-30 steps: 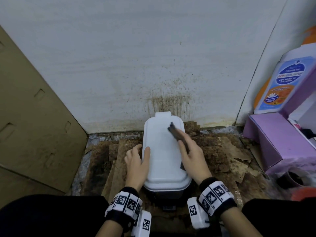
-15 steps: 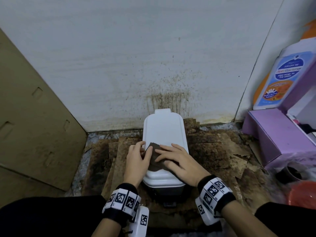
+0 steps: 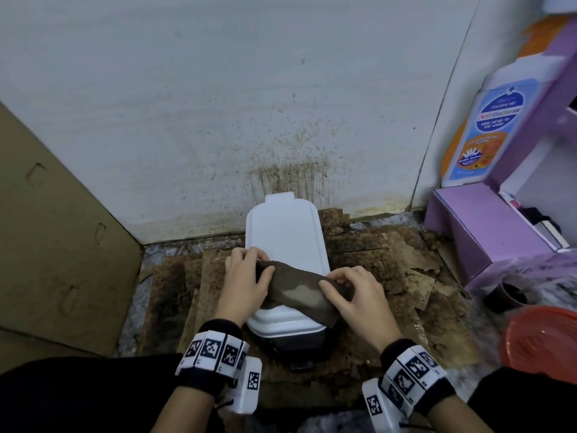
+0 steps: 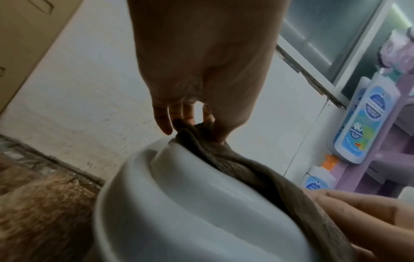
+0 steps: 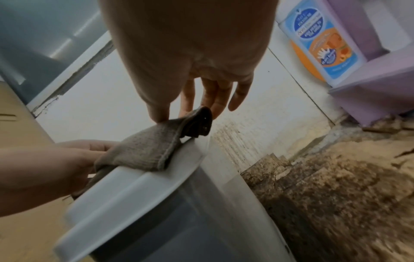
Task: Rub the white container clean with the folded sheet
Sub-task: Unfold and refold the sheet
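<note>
The sheet (image 3: 298, 293) now lies stretched across the near end of the container (image 3: 287, 232), where half a second ago I had it flat under my right palm alone. My left hand (image 3: 246, 276) pinches its left end at the container's left edge, and my right hand (image 3: 359, 295) pinches the right end between thumb and fingers. I read that as regripping or refolding rather than rubbing, so the wiping is paused; the lid beyond my hands looks clean, though the blur makes that uncertain. The container stands on stained, peeling cardboard (image 3: 390, 264) on the floor, just short of a splattered wall (image 3: 293, 179). Cardboard panels (image 3: 56, 245) lean left of my left hand; a purple box (image 3: 487, 232), wash bottle (image 3: 487, 132) and red bowl (image 3: 543, 339) sit right of my right.
</note>
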A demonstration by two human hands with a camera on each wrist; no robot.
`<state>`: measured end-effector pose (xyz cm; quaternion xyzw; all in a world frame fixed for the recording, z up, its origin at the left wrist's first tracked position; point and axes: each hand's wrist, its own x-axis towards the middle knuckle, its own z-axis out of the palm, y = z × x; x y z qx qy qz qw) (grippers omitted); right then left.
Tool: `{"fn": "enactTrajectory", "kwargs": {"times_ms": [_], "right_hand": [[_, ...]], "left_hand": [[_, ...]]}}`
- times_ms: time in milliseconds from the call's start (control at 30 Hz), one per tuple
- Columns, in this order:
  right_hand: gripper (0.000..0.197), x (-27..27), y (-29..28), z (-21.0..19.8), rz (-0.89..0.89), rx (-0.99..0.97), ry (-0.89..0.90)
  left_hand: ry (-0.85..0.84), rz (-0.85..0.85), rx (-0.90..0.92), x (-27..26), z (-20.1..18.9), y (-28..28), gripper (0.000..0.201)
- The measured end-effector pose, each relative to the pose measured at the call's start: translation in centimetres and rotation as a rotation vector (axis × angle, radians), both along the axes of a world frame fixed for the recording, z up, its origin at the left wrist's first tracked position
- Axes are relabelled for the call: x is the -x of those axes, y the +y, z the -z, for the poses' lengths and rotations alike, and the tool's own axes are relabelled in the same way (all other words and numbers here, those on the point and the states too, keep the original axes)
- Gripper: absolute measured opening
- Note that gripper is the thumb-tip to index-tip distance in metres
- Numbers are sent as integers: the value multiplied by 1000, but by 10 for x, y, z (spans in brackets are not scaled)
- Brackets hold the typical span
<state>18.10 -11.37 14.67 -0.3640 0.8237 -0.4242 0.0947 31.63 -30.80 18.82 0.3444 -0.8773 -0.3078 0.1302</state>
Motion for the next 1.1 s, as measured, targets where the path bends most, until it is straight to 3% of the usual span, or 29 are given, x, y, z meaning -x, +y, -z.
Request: {"fn": "enactTrajectory", "kwargs": {"times_ms": [200, 333, 500, 633, 767, 933, 1100], "right_hand": [[5, 1, 7, -9, -25, 124, 12], [10, 5, 8, -15, -16, 242, 25], [25, 5, 11, -11, -39, 82, -58], [15, 12, 15, -7, -78, 59, -206], [13, 24, 26, -9, -160, 27, -231], [17, 47, 48, -48, -121, 214, -321], [30, 79, 88, -96, 36, 285, -204]], "left_hand": [[149, 48, -33, 3, -4, 6, 7], [265, 56, -84, 5, -15, 13, 8], [320, 60, -68, 9, -23, 20, 7], [346, 47, -42, 12, -23, 25, 6], [400, 7, -87, 16, -29, 24, 7], [475, 36, -148, 38, -47, 39, 6], [524, 162, -150, 85, -79, 78, 8]]}}
